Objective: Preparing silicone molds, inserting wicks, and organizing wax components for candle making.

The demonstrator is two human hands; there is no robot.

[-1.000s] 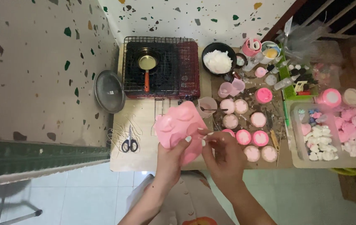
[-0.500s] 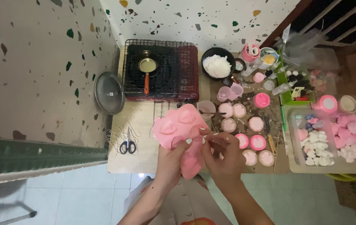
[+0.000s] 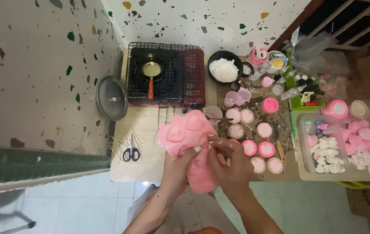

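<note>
A soft pink silicone mould (image 3: 185,134) with heart-shaped cavities is held up over the low wooden table (image 3: 146,167). My left hand (image 3: 179,167) grips its lower edge from underneath. My right hand (image 3: 232,162) pinches and bends the mould's right side, fingers curled on it. The mould folds down between both hands. Several small round cups of pink and cream wax (image 3: 258,141) stand just right of my hands.
A red wire-topped stove (image 3: 167,71) carries a small pan (image 3: 152,69). Scissors (image 3: 130,149) lie at the left, a metal lid (image 3: 112,97) beyond the table's edge. A black bowl of white flakes (image 3: 224,67), bottles, and a tray of pink and white shapes (image 3: 345,143) sit right.
The mould has been bent further, its lower part now hanging down between my hands. Both hands shifted slightly lower and closer together.
</note>
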